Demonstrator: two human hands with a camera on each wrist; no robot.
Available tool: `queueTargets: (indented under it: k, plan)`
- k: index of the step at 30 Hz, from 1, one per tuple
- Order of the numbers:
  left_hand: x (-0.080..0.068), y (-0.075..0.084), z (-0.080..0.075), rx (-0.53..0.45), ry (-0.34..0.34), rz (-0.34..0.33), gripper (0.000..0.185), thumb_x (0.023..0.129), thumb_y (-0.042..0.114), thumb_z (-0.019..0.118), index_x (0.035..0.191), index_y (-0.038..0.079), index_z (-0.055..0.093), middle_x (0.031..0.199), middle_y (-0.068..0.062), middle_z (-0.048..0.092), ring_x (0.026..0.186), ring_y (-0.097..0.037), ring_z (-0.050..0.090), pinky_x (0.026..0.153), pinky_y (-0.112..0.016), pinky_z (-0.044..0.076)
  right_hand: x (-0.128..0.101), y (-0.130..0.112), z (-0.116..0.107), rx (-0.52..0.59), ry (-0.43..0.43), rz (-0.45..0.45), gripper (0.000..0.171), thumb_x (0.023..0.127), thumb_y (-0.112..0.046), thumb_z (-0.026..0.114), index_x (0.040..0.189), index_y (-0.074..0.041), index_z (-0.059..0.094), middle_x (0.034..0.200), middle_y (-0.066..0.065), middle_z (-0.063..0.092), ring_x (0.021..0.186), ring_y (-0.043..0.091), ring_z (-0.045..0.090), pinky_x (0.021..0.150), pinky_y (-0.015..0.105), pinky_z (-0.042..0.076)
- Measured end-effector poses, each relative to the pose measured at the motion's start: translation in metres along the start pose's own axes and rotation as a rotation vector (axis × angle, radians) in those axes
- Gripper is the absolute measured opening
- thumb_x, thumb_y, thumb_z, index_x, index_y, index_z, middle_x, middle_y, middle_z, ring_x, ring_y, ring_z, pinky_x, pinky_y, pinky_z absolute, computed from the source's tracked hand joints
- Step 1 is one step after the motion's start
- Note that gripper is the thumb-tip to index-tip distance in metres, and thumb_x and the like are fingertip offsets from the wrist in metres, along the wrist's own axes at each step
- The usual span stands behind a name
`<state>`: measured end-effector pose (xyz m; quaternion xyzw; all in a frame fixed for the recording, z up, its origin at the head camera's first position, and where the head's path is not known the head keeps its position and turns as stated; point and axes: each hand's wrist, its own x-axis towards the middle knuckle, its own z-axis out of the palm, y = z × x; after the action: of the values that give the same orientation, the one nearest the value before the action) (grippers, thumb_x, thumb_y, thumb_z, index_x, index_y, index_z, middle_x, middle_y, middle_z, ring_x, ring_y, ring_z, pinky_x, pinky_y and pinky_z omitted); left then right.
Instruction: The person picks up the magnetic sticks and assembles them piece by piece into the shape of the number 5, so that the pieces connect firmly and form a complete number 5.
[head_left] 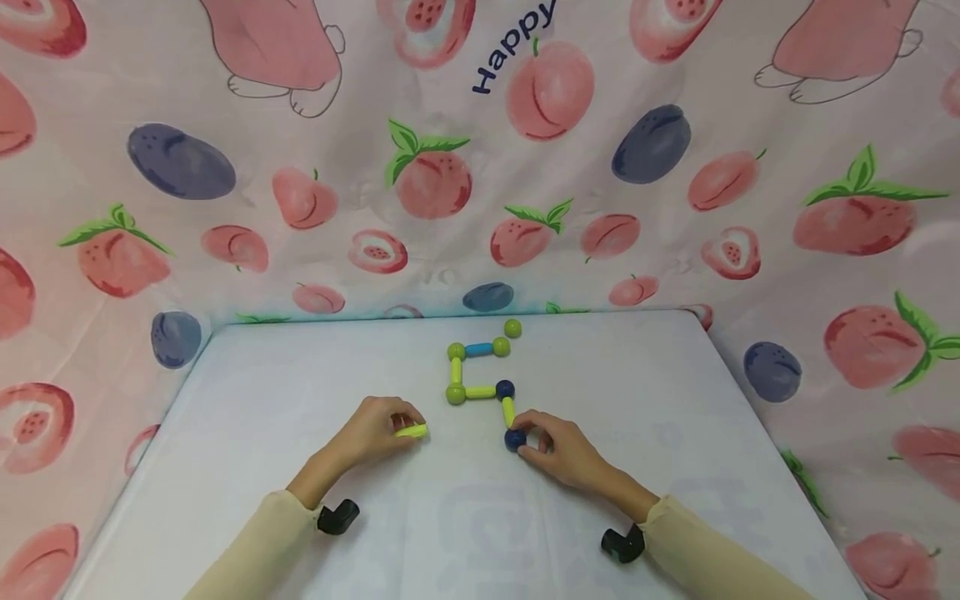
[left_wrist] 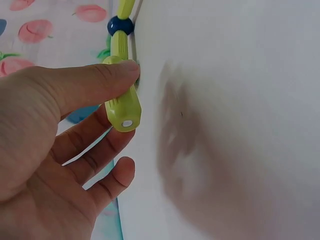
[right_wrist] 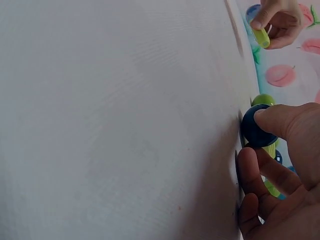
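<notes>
Rod-and-ball chain (head_left: 480, 371) partly assembled on tabletop (head_left: 675, 433). Right hand (head_left: 566, 450) pinches dark blue ball (head_left: 514, 439) at its 6 o'clock end; left hand (head_left: 375, 432) grips unattached yellow-green rod (head_left: 412, 431).

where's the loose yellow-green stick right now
In the head view the yellow-green stick lies low on the white table, pinched in the left hand, left of the dark blue ball that the right hand holds.

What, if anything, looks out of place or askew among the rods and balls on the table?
One green ball sits by itself just beyond the blue rod at the figure's top right, apparently joined to no rod. Otherwise nothing looks spilled or damaged: the left hand pinches a loose yellow-green rod, the right hand holds the dark blue ball.
</notes>
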<state>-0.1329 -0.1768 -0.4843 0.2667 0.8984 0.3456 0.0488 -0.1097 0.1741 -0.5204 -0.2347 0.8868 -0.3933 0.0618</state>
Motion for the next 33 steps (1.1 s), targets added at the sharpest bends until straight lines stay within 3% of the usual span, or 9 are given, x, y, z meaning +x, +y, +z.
queueTargets:
  k: [16, 33]
  plan:
    - [0.033, 0.021, 0.025, -0.063, -0.072, 0.087, 0.023, 0.08, 0.001, 0.086, 0.101, 0.007, 0.079, 0.085, 0.005, 0.069, 0.078, -0.019, 0.062, 0.071, -0.026, 0.051, -0.001, 0.001, 0.002, 0.009, 0.025, 0.004, 0.035, 0.091, -0.014, 0.08, 0.121, -0.025, 0.066, 0.112, -0.008, 0.068, 0.073, 0.006, 0.055, 0.066, 0.024, 0.049]
    - [0.057, 0.037, 0.051, -0.073, -0.15, 0.089, 0.022, 0.081, 0.005, 0.086, 0.102, 0.009, 0.08, 0.086, 0.006, 0.07, 0.079, -0.013, 0.061, 0.073, -0.025, 0.052, -0.001, 0.005, 0.004, 0.02, 0.04, 0.025, 0.036, 0.091, -0.016, 0.08, 0.123, -0.024, 0.066, 0.113, -0.007, 0.069, 0.071, 0.005, 0.055, 0.065, 0.023, 0.048]
